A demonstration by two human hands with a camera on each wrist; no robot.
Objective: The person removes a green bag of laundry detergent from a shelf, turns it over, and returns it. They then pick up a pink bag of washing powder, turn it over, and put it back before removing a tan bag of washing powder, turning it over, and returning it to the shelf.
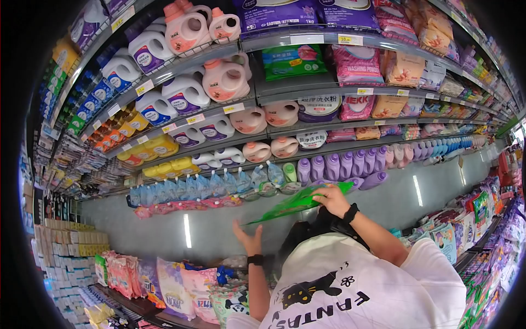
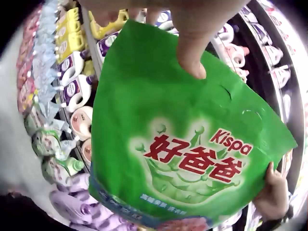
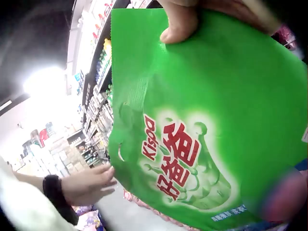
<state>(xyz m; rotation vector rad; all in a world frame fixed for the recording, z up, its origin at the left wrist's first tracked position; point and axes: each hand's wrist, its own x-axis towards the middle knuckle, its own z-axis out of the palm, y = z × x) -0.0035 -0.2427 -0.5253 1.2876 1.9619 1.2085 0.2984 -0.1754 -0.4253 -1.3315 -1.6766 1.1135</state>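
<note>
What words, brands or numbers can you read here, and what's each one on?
"Kispa": green bag
"好爸爸": the same green bag
"CAUTION/ATTENTION": purple pack
"1kg": the same purple pack
"WASHING POWDER": pink bag
"IEKK": lower pink bag
"洗衣粉": white-and-purple pack
"FANTAS": white shirt, seen upside down

The price tags and most other print are too small or blurred to read.

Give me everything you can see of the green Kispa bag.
The green Kispa bag looks like glossy, flexible plastic film, lightly creased, with red, white-edged lettering, a pale crown-like graphic, a blue lower band and curved slits near its top edge. It is held tilted above the floor. The right hand pinches it near an upper corner; the left hand is open by its edge, contact unclear.
</note>
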